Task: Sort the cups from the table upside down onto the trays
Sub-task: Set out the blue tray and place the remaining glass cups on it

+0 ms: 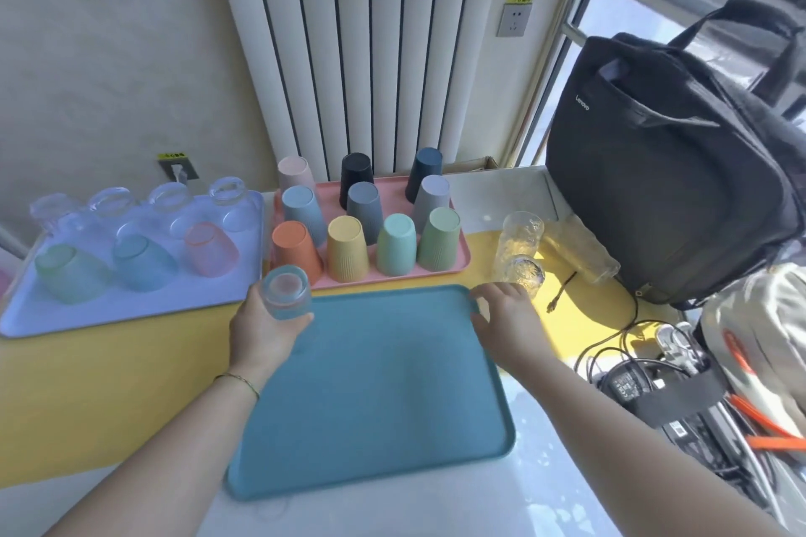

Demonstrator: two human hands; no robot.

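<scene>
My left hand (261, 329) grips a clear glass cup (288, 292) upside down above the far left corner of the teal tray (379, 405), which holds nothing. My right hand (506, 318) is at the tray's far right corner, fingers spread and relaxed, holding nothing. Just beyond it, clear textured glasses (521, 240) stand on the table, with a smaller one (525, 273) nearest my fingers. The pink tray (462, 262) carries several coloured plastic cups upside down. The white tray (131, 310) carries several clear and tinted glass cups upside down.
A black laptop bag (671, 170) stands at the right behind the glasses. A clear plastic sleeve (584, 249) lies beside them. Cables and a power adapter (632, 384) hang off the table's right edge. A radiator (370, 57) and wall are behind the trays.
</scene>
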